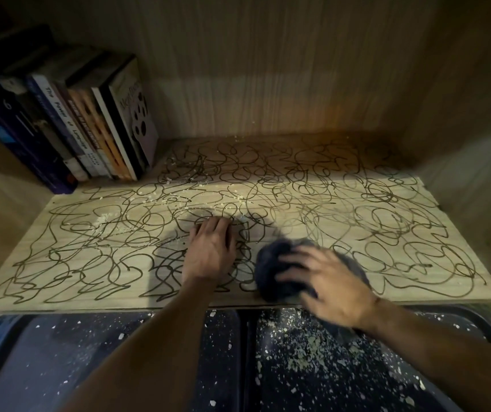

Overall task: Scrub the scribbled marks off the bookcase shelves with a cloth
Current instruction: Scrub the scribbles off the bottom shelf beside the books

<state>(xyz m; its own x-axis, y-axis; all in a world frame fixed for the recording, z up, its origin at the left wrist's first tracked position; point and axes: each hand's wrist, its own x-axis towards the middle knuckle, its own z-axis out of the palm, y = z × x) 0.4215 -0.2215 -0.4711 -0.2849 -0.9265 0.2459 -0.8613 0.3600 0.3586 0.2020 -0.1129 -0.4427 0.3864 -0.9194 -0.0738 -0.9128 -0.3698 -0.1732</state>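
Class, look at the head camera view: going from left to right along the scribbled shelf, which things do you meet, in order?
Row of books → pale crumbs → left hand, resting on the shelf → dark cloth → right hand, gripping the cloth → bare scribbled marks.

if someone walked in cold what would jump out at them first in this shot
The dark scribbled marks looping across nearly the whole pale shelf would catch the eye first. Next come the hands near the front edge: the right hand, blurred, grips a bunched dark cloth, and the left hand rests on the shelf beside it. A row of leaning books fills the back left corner, and pale crumbs speckle the dark surface below.
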